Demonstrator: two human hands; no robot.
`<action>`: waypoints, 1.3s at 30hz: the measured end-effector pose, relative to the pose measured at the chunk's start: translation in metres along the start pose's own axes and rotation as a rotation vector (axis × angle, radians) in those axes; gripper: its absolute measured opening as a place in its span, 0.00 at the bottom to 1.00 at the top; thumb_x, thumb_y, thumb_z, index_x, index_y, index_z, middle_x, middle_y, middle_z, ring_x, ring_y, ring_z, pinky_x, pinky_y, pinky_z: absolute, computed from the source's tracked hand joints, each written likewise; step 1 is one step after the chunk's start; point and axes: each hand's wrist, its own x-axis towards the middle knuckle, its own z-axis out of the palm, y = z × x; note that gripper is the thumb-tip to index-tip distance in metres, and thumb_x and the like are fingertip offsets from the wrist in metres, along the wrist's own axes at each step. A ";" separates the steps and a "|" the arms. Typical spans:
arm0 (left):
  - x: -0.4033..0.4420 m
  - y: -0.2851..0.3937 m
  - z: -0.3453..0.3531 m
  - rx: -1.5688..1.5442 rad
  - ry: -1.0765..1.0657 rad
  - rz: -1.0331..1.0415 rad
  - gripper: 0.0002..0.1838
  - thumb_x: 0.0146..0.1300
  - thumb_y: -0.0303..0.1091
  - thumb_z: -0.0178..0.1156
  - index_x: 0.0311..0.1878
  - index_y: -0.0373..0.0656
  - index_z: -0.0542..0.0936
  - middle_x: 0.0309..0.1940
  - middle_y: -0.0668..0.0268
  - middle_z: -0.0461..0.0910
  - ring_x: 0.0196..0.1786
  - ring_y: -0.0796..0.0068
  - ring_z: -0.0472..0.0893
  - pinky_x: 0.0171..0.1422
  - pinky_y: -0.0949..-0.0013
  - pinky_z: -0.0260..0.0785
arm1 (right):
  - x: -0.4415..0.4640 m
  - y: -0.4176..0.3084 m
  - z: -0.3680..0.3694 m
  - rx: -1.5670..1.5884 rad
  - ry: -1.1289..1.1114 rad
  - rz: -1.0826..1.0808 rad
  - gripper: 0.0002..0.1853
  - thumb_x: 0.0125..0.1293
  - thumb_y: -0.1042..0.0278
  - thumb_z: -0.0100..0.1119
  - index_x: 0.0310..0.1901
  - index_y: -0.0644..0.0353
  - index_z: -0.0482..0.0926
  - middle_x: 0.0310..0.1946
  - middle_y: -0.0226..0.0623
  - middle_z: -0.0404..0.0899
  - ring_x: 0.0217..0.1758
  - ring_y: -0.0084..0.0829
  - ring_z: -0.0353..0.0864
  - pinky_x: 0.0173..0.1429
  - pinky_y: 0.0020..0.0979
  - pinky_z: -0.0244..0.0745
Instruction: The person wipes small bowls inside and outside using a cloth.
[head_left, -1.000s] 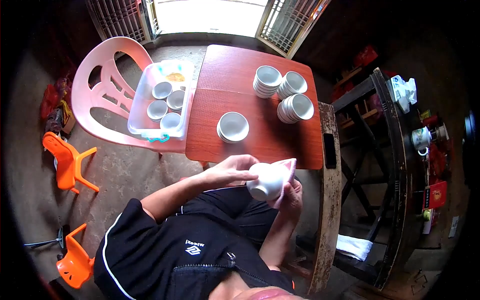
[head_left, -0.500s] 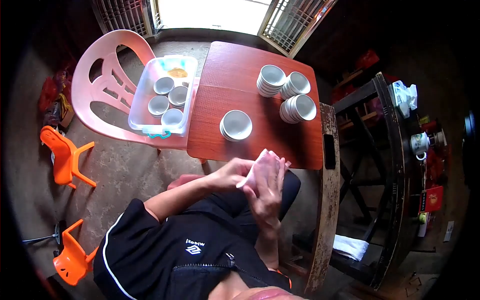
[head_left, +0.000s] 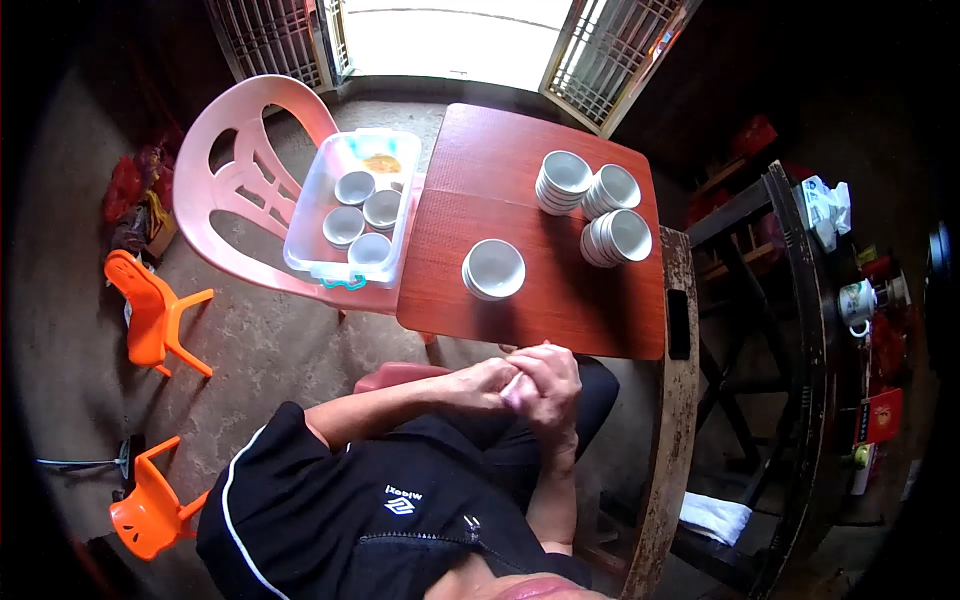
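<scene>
My left hand [head_left: 487, 385] and my right hand [head_left: 550, 388] are closed together just in front of the table's near edge. Between them a bit of a pale pink cloth [head_left: 516, 391] shows; the rest of it is hidden by my fingers. The closest thing on the red-brown table [head_left: 450, 210] is a short stack of white bowls [head_left: 495, 268]. Farther right stand three taller stacks: a back left stack [head_left: 562, 182], a back right stack [head_left: 612, 190] and a front stack [head_left: 618, 237].
A clear plastic box [head_left: 300, 255] holding several bowls [head_left: 344, 227] sits on a pink chair [head_left: 222, 190] left of the table. A wooden bench [head_left: 660, 440] with a black phone [head_left: 679, 325] runs along the right. Orange small chairs [head_left: 150, 310] stand at left.
My hands have gone from flat palms pressed around the cloth to clasped, closed fingers, and drawn slightly nearer my body. The whole view has shifted a little; the bowls stay put.
</scene>
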 end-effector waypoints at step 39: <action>0.014 -0.011 0.011 -0.755 0.220 -0.249 0.23 0.54 0.31 0.67 0.53 0.34 0.76 0.44 0.63 0.81 0.45 0.75 0.79 0.52 0.70 0.72 | -0.043 0.012 0.046 0.715 0.668 0.516 0.20 0.66 0.67 0.52 0.60 0.58 0.70 0.61 0.44 0.68 0.64 0.39 0.68 0.67 0.41 0.65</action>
